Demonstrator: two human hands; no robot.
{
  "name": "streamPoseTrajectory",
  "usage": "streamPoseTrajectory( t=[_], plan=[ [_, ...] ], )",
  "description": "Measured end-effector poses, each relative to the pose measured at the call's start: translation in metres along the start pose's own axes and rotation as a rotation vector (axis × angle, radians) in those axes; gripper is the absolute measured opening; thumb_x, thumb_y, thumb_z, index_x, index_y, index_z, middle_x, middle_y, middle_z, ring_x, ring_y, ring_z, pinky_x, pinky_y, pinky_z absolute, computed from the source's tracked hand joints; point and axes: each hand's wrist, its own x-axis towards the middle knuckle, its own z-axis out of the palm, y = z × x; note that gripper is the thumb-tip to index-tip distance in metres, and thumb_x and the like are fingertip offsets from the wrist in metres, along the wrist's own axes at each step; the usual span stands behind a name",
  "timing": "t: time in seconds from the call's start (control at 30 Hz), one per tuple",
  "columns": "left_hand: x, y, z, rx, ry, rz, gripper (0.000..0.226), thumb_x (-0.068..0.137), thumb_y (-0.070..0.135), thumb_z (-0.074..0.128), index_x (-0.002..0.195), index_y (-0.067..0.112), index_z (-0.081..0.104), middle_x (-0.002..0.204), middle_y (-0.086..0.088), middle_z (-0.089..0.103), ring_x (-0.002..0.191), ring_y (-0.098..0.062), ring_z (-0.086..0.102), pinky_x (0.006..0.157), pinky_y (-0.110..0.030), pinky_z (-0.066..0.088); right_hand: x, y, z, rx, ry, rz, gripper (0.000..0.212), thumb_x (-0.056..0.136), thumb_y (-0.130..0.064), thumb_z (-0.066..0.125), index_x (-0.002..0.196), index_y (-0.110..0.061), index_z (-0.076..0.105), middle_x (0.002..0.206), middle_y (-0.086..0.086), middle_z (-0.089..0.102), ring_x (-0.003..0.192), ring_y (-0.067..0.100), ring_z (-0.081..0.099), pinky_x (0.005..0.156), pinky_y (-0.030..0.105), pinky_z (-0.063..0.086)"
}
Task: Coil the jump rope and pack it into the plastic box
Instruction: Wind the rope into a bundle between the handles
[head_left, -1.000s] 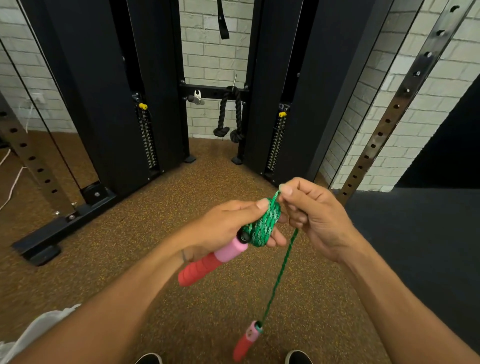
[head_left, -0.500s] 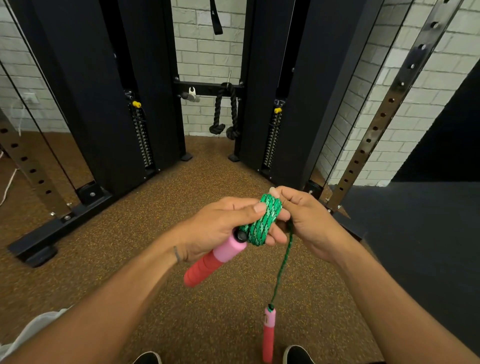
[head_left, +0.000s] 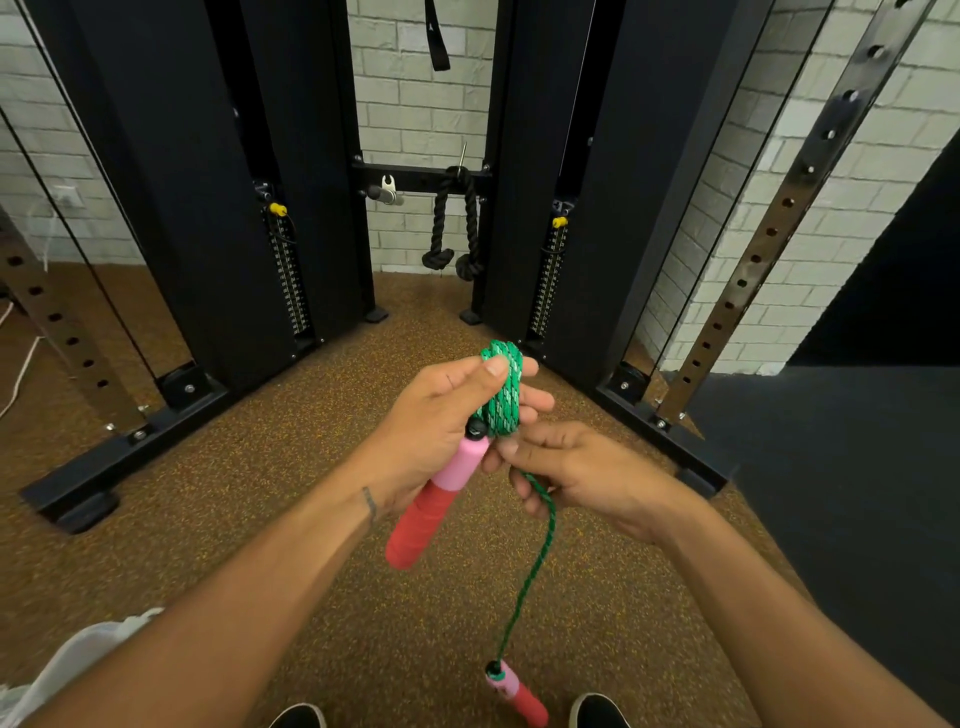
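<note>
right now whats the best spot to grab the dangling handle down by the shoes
Grip the dangling handle around its red foam shaft, coming from above on the right. It hangs tilted on the green rope, and the right hand already pinches that rope.

Arms: bare to the elbow; no sleeves, watch or rings are seen.
Left wrist (head_left: 370, 503): marked with a small dark tattoo, too blurred to be read.
Shoes (head_left: 597, 713): dark toes, seemingly black.
</note>
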Motion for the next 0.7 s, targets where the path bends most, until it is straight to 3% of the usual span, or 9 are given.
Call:
streamPoseTrajectory(
  t=[0.1, 0.23, 0.33, 0.4, 0.47, 0.53, 0.6, 0.63, 0.7],
  plan=[
    [0.002, -0.002, -0.005, 0.02, 0.052, -0.008, 0.034, 0.104, 0.029, 0.041, 0.124, 0.013, 0.063, 0.109, -0.006, 0.076, 0.097, -0.014, 0.07, 0.088, -0.038, 0.053, -0.005, -0.005, 0.002, -0.042, -0.121, 0.01, 0.022, 0.096, -0.03, 0.062, 0.103, -0.013, 0.074, 0.072, 0.0, 0.064, 0.069, 0.013, 0.061, 0.07, 0.031, 0.049],
    [0.003, 0.0, -0.011, 0.1, 0.049, -0.008, 0.031, 0.104, 0.025, 0.041, 0.125, 0.014, 0.061, 0.108, -0.004, 0.077, 0.098, -0.012, 0.07, 0.091, -0.024, 0.054, -0.012, -0.011, 0.002, -0.081, -0.163, -0.05, 0.016, 0.095, -0.027, 0.064, 0.088, -0.018, 0.075, 0.067, -0.003, 0.062, 0.064, 0.011, 0.059, 0.066, 0.028, 0.049],
    [0.004, -0.005, -0.019, 0.345, 0.036, -0.013, 0.031, 0.101, 0.037, 0.045, 0.121, 0.022, 0.065, 0.107, -0.004, 0.077, 0.099, -0.018, 0.072, 0.092, -0.036, 0.056, -0.016, -0.012, -0.005, -0.061, -0.079, -0.174, 0.019, 0.094, -0.025, 0.064, 0.08, -0.016, 0.073, 0.062, -0.003, 0.055, 0.06, 0.01, 0.052, 0.063, 0.028, 0.045],
    [0.001, -0.006, -0.018, 0.487, 0.0, -0.009, 0.036, 0.096, 0.052, 0.049, 0.107, 0.025, 0.07, 0.095, -0.018, 0.075, 0.078, -0.033, 0.071, 0.076, -0.05, 0.058, -0.017, -0.012, -0.009, -0.021, -0.039, -0.262, 0.019, 0.09, -0.027, 0.065, 0.079, -0.014, 0.073, 0.062, 0.0, 0.053, 0.06, 0.01, 0.049, 0.063, 0.03, 0.043],
    [-0.001, -0.006, -0.012, 0.587, -0.02, -0.008, 0.038, 0.097, 0.051, 0.048, 0.09, 0.019, 0.069, 0.067, -0.02, 0.062, 0.051, -0.022, 0.054, 0.051, -0.045, 0.047, -0.018, -0.012, -0.009, -0.007, 0.003, -0.325, 0.019, 0.088, -0.029, 0.065, 0.079, -0.014, 0.073, 0.066, 0.007, 0.053, 0.06, 0.009, 0.047, 0.061, 0.027, 0.041],
    [-0.001, -0.009, -0.008, 0.638, -0.055, -0.069, 0.036, 0.101, 0.045, 0.044, 0.086, 0.019, 0.064, 0.061, -0.009, 0.055, 0.045, -0.015, 0.045, 0.046, -0.035, 0.038, -0.017, -0.012, -0.009, -0.02, 0.046, -0.354, 0.017, 0.09, -0.027, 0.064, 0.081, -0.016, 0.073, 0.071, 0.008, 0.06, 0.063, 0.008, 0.051, 0.062, 0.028, 0.041],
    [-0.002, -0.009, -0.006, 0.59, -0.123, -0.131, 0.037, 0.101, 0.048, 0.041, 0.095, 0.02, 0.064, 0.074, -0.016, 0.064, 0.053, -0.028, 0.055, 0.053, -0.041, 0.049, -0.016, -0.011, -0.009, -0.017, 0.092, -0.366, 0.016, 0.094, -0.022, 0.062, 0.081, -0.018, 0.071, 0.07, 0.005, 0.066, 0.068, 0.012, 0.061, 0.065, 0.032, 0.042],
    [-0.001, -0.009, -0.005, 0.53, -0.146, -0.135, 0.04, 0.1, 0.048, 0.04, 0.099, 0.018, 0.066, 0.083, -0.019, 0.07, 0.065, -0.034, 0.063, 0.066, -0.047, 0.055, -0.016, -0.01, -0.01, -0.017, 0.109, -0.382, 0.016, 0.096, -0.02, 0.062, 0.082, -0.018, 0.07, 0.069, 0.009, 0.068, 0.07, 0.015, 0.064, 0.064, 0.03, 0.042],
    [0.0, -0.006, -0.004, 0.418, -0.156, -0.136, 0.044, 0.104, 0.04, 0.037, 0.105, 0.009, 0.068, 0.093, -0.014, 0.075, 0.081, -0.023, 0.071, 0.082, -0.034, 0.058, -0.016, -0.011, -0.01, -0.03, 0.137, -0.437, 0.015, 0.098, -0.02, 0.061, 0.086, -0.013, 0.069, 0.073, 0.02, 0.07, 0.067, 0.015, 0.064, 0.061, 0.024, 0.041]
  ],
)
